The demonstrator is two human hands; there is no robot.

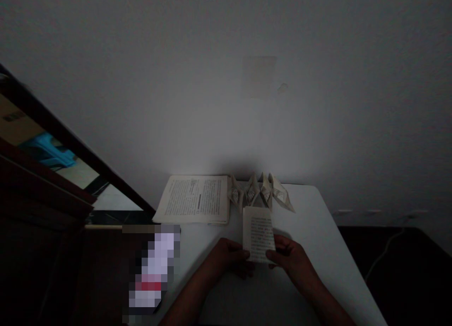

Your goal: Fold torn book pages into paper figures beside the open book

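A folded sheet of printed paper (259,232) is held up between both hands above the white table. My left hand (235,256) pinches its lower left edge, thumb in front. At the lower right edge my right hand (286,253) grips it the same way, with fingers behind. Just beyond it several folded paper boats (251,194) stand in a row on the table, the rightmost boat (281,194) leaning at an angle. Left of the boats lies a stack of printed pages (196,199), like an open book.
The white table (303,232) stands against a grey wall (197,104). A blurred, pixelated object (155,269) lies at its left edge. A dark-framed mirror (106,180) leans at the left. A thin cable (384,250) hangs at the right.
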